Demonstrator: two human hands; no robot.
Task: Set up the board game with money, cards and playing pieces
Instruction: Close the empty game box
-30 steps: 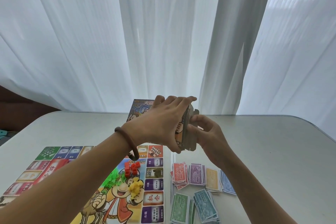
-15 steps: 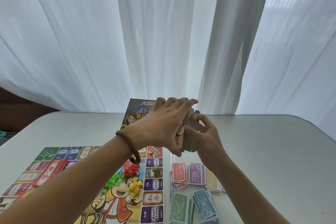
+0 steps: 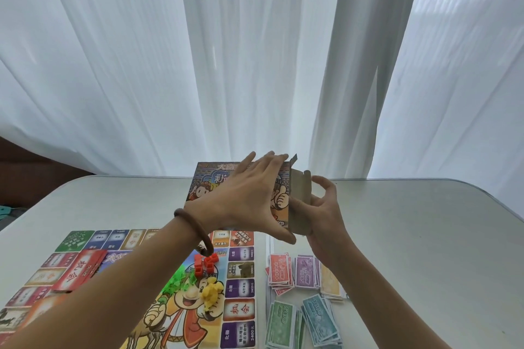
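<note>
Fingers (image 3: 256, 167) of the left hand (image 3: 243, 201) grip the box (image 3: 280, 201); its open end faces the loose fingers of the right hand (image 3: 326, 218).

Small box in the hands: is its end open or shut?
Open. On the small box, the brown end flap stands swung out beside the right hand.
</note>
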